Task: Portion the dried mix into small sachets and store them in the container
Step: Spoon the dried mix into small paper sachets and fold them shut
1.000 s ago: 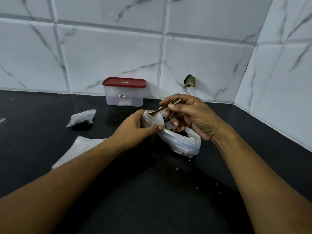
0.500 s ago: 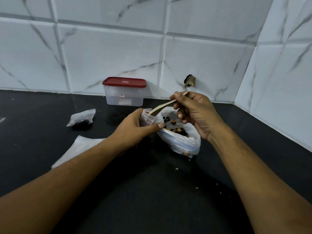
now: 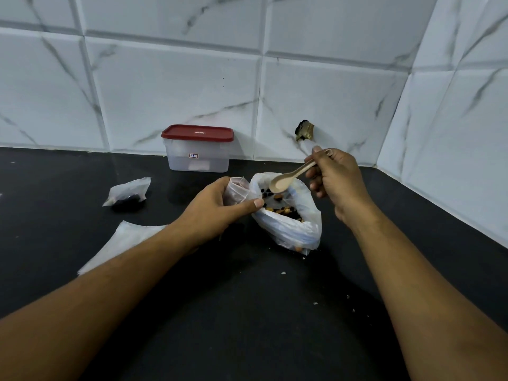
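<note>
A white plastic bag (image 3: pixel 297 229) of dried mix, nuts and dark raisins, lies open on the black counter. My left hand (image 3: pixel 217 210) grips a small clear sachet (image 3: pixel 237 189) upright, its mouth open, just left of the bag. My right hand (image 3: pixel 336 177) pinches the handle of a wooden spoon (image 3: pixel 284 180), whose empty bowl hangs over the bag's mouth. A clear container (image 3: pixel 198 155) with a red lid, shut, stands at the back against the tiles. A filled sachet (image 3: pixel 127 191) lies on the counter at the left.
A flat pile of empty sachets (image 3: pixel 121 243) lies partly under my left forearm. Crumbs dot the black counter (image 3: pixel 247 312) near the bag. Tiled walls close the back and the right side. A broken hole (image 3: pixel 304 130) marks the back wall.
My right hand has lifted the spoon out of the small sachet and swung it right, over the big bag. My left hand still holds the sachet in place.
</note>
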`<state>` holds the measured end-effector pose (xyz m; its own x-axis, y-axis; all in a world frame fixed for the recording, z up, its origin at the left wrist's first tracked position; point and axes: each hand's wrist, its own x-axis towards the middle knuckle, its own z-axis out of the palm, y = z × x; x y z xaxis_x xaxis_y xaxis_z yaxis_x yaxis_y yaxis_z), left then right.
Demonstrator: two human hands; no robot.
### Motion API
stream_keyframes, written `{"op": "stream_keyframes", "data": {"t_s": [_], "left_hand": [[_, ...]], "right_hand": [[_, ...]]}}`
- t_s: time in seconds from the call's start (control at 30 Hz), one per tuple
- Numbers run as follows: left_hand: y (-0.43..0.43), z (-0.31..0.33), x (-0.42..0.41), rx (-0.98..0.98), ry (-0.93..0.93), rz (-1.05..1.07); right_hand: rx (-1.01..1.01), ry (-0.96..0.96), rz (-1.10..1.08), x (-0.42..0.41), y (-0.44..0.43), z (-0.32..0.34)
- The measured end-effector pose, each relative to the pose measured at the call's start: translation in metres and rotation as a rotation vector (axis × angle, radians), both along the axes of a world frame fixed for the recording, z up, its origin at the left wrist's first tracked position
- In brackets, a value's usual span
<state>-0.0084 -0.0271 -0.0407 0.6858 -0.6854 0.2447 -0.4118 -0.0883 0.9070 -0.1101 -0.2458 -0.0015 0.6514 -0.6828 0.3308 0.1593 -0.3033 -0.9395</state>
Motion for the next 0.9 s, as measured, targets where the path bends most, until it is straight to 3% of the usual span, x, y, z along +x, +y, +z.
{"op": "stream_keyframes", "data": {"t_s": [0.13, 0.33, 0.43, 0.7, 0.77, 0.9], "left_hand": [[0.000, 0.000, 0.001, 0.029, -0.022, -0.001], [0.000, 0.000, 0.000, 0.023, -0.026, 0.003], [0.001, 0.000, 0.000, 0.023, -0.029, 0.007], [0.000, 0.001, 0.000, 0.031, -0.031, 0.009], [0.000, 0.001, -0.001, 0.034, -0.035, 0.013], [0.001, 0.001, 0.000, 0.042, -0.032, 0.011]], "right_hand": [[-0.210, 0.124, -0.050, 0.000, -0.008, -0.007], [-0.426, 0.176, 0.056, -0.003, -0.013, -0.011], [-0.632, 0.233, 0.082, -0.003, -0.011, -0.012], [-1.065, 0.351, -0.029, -0.001, -0.002, -0.009], [-1.051, 0.374, -0.007, 0.001, 0.001, -0.012], [-0.692, 0.237, 0.053, 0.003, 0.002, -0.013]]}}
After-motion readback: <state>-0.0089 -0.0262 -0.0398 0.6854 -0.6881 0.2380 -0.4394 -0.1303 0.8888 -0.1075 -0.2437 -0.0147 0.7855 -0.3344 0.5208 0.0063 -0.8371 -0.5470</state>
